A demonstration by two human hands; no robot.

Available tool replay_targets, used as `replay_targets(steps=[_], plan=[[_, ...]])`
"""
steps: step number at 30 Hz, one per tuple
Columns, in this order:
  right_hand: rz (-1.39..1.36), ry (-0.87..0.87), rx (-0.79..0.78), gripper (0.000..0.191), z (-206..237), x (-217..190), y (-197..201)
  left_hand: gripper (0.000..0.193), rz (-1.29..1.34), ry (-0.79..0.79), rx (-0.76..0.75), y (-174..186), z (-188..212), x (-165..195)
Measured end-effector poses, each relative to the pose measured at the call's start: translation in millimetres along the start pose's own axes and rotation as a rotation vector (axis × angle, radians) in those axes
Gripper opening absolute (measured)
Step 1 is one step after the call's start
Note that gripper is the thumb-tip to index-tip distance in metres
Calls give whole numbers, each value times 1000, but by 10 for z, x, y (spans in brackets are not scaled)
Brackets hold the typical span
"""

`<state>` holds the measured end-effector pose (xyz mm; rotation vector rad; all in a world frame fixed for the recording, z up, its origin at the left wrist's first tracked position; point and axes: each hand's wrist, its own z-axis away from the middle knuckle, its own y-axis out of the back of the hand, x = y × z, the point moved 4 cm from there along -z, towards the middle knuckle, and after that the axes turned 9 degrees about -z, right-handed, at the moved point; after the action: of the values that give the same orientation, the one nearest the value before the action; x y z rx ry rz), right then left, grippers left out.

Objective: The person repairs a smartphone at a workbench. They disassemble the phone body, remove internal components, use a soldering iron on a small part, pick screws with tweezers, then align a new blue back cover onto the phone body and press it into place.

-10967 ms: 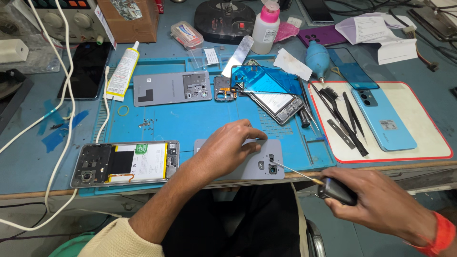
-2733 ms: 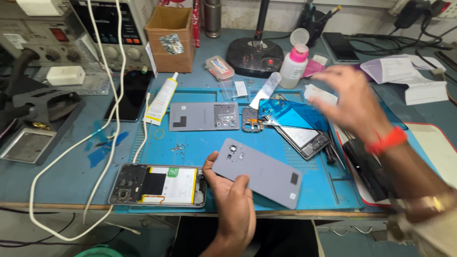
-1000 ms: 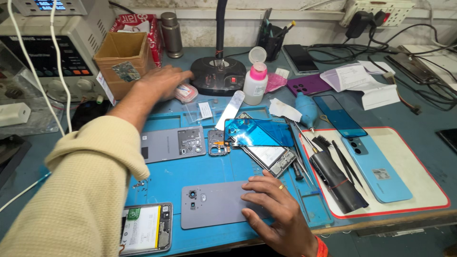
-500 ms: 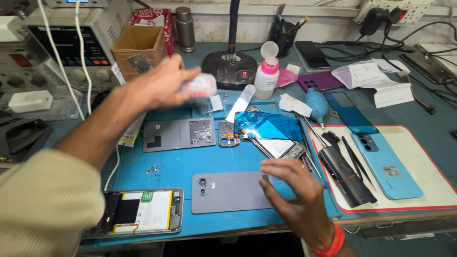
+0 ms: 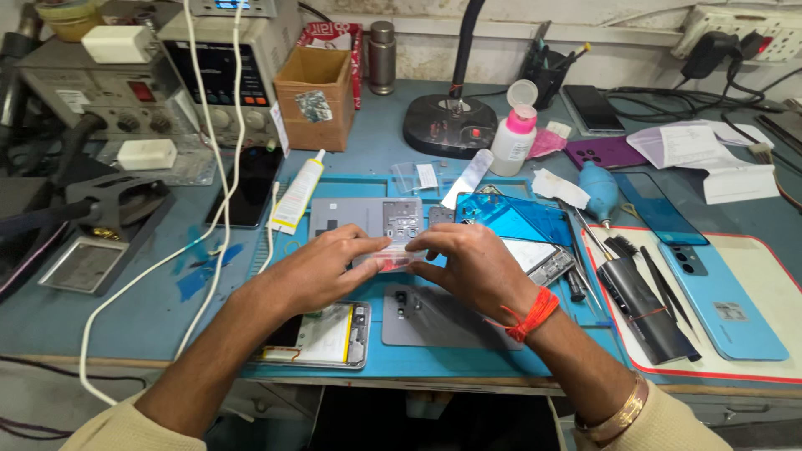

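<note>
My left hand (image 5: 322, 266) and my right hand (image 5: 469, 266) meet above the blue mat (image 5: 351, 367) and both pinch a small clear plastic box (image 5: 391, 257) with something pinkish inside. A grey phone back cover (image 5: 426, 321) lies flat on the mat just below my right hand. The opened phone body (image 5: 322, 336) with a yellow-white battery sits under my left wrist, near the table's front edge. A grey inner frame (image 5: 359, 219) lies just beyond my fingers.
A glue tube (image 5: 299, 192), a cardboard box (image 5: 313, 98), bench instruments (image 5: 125, 92) and white cables (image 5: 209, 209) fill the left. A pink-capped bottle (image 5: 514, 138), a blue screen assembly (image 5: 510, 221), a blue blower (image 5: 597, 188), black tools (image 5: 639, 296) and a blue phone cover (image 5: 723, 301) lie to the right.
My left hand has come back from the far side of the table with the small clear box. My right hand left the grey back cover and now grips the box too.
</note>
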<state>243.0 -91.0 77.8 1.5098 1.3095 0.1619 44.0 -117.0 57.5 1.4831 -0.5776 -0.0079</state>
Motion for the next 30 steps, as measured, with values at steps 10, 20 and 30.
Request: replay_targets(steps=[10,20,30], plan=[[161,233,-64,32,-44,65,-80,55,111,-5,226,81,106,-1],[-82,153,-125,30,-127,184,36,51,229,63,178,96,77,-4],[-93,30,34,14,-129,218,132,101,313,125,192,26,56,-52]])
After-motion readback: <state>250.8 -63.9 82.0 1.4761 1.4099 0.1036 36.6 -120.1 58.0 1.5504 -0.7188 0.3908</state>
